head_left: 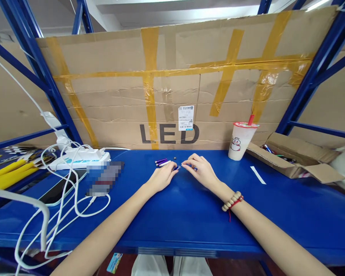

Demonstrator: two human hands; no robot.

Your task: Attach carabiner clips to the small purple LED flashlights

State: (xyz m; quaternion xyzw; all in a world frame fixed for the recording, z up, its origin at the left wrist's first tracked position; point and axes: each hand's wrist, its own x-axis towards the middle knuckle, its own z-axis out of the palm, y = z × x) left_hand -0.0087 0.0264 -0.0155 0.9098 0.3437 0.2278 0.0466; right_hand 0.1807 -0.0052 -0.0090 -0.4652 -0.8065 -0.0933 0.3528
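Above the middle of the blue shelf, my left hand [163, 178] is closed, thumb and fingers pinching a short blue pen part [176, 168] whose tip sticks out toward the right. My right hand [200, 171] faces it a small gap away, its thumb and forefinger pinched together. A slim pen piece with a blue end [195, 168] shows among the right fingers; most of it is hidden. Just beyond my left fingers lie purple and white pen barrels [161, 161], side by side. A tiny dark metal piece [174, 158] sits behind the gap between my hands.
A lidded drink cup [240, 142] with a red straw stands at the right, beside an open cardboard box [287, 163] of pens. A white strip [258, 175] lies nearer. Leftward are phones [63, 188], tangled white cables and a power strip [80, 155]. Taped cardboard [117, 103] forms the back.
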